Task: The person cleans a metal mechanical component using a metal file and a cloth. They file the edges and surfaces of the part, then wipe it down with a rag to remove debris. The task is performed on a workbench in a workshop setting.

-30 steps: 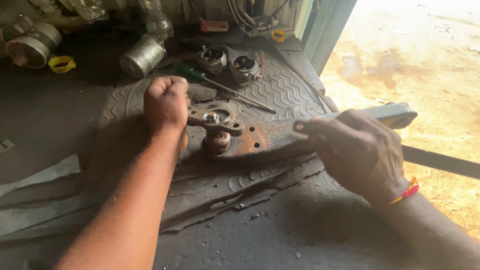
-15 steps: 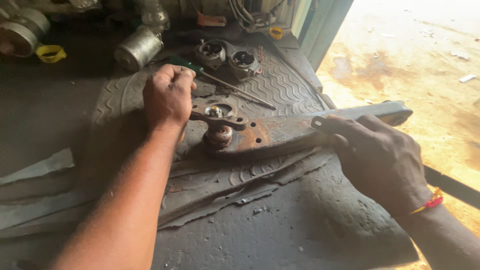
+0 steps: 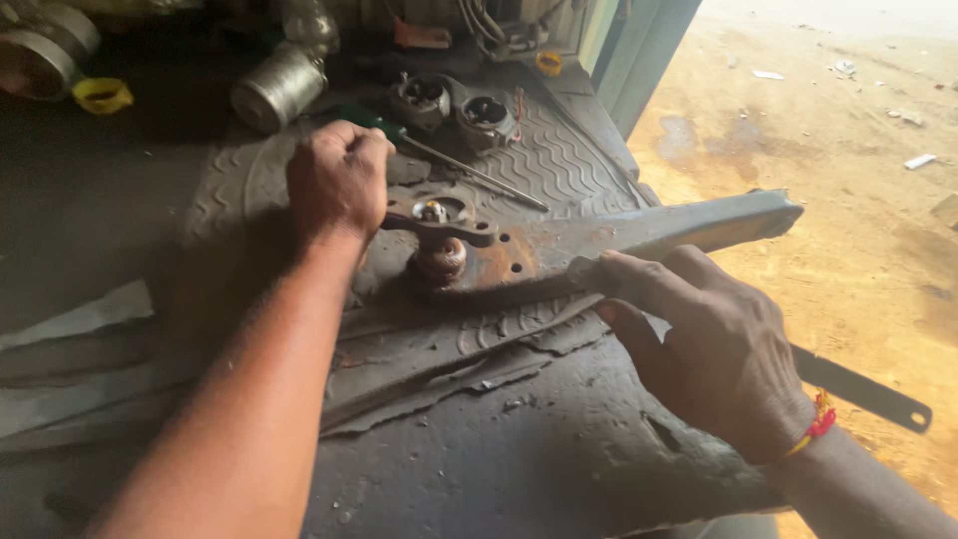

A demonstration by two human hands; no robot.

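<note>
Head view: left hand [image 3: 337, 185], fingers fisted, apparently around the ball-joint bracket [image 3: 444, 222] seated on the rusty control arm [image 3: 599, 248]. Right hand [image 3: 714, 349] presses that arm onto the rubber mat [image 3: 559, 165]. Advise firm downward bracing, square pull, knuckles clear of edges.

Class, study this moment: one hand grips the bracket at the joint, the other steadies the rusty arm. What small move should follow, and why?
Probably a short further pull on the bracket with the left hand, while the right hand presses the rusty arm down. The bracket sits on the ball joint at the arm's end, the left fist is closed on it, and the arm lies loose on the rubber mat.
</note>
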